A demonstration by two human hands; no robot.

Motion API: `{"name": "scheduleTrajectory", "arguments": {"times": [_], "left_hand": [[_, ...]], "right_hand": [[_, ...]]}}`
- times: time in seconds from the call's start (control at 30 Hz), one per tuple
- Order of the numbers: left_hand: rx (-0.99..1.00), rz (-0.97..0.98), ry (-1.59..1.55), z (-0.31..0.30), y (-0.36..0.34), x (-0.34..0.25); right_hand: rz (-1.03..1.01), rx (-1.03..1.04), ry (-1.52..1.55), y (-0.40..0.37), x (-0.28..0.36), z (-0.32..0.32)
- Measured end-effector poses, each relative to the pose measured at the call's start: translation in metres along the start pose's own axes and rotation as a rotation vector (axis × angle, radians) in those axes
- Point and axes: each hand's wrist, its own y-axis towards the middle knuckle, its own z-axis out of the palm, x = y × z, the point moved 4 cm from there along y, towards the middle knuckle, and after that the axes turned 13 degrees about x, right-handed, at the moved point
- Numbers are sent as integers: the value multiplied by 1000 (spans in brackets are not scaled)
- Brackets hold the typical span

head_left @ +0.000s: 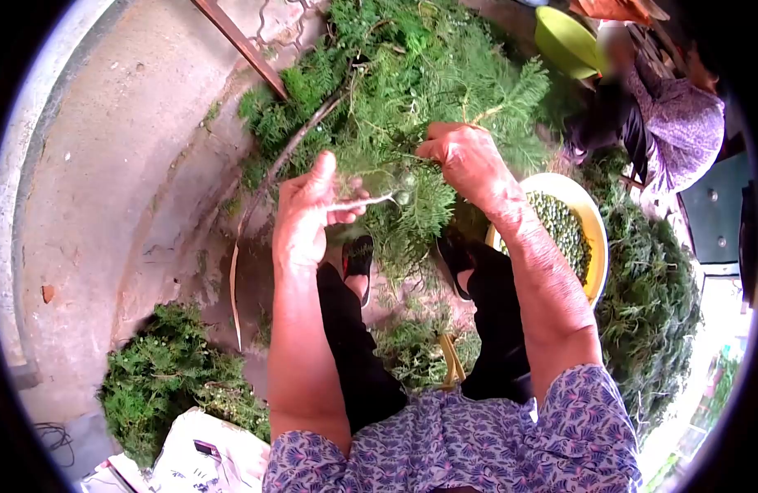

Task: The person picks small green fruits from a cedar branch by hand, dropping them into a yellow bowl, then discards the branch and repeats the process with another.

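Note:
My left hand [301, 215] has its thumb raised and its fingers curled around the pale end of a twig [361, 202]. Small round green cones [404, 194] hang by the twig's tip. To the right, my right hand [469, 164] is closed in a pinch at the feathery green foliage of a conifer sprig [427, 209]; its fingertips are partly hidden. Below both hands, loose sprigs lie between my feet. Beside my right forearm stands a yellow basin [599, 246] holding many small green cones [552, 226].
A large heap of conifer branches [428, 66] lies ahead, with a bare curved branch [268, 177] on its left. More cuttings lie at lower left [161, 370] and right [646, 287]. Another person [679, 123] sits at upper right near a green-yellow basin [564, 41].

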Motion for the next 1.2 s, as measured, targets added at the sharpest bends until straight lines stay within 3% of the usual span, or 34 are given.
{"name": "scheduleTrajectory", "arguments": {"times": [0.03,0.1,0.17,0.23,0.27,0.3,0.43,0.57,0.63,0.7,0.8,0.83,0.93,0.97,1.03,1.2], "left_hand": [[-12,59,-40,-1,2,3],[149,-198,-35,2,1,13],[262,-373,228,20,-4,26],[359,-447,98,35,-7,38],[346,-452,51,37,-5,40],[350,-457,55,40,-4,43],[356,-373,-100,43,1,51],[276,-218,-258,39,12,47],[252,-161,-211,42,13,42],[250,-100,-187,46,15,39],[220,55,-229,50,19,33],[221,57,-226,52,19,33],[204,147,-19,57,15,29],[207,149,-21,60,17,30],[96,80,-88,63,20,34],[100,80,-205,58,24,33]], "right_hand": [[9,8,13,-3,0,1],[-110,60,-82,-7,7,4],[-81,68,-33,-10,8,8],[-142,-2,-32,-9,15,8],[-44,167,-29,-7,13,12],[-37,165,-27,-6,15,12],[-57,97,30,0,13,13],[-3,-380,507,-5,-5,-13],[132,-447,590,-15,-7,-31],[262,-246,1019,-22,8,-38],[-54,-205,978,-18,25,-18],[16,-151,1146,-18,34,-18],[116,-232,665,-13,32,-5],[289,-232,781,-13,30,0],[268,-267,774,-11,23,3],[332,-201,978,-13,18,-3]]}}
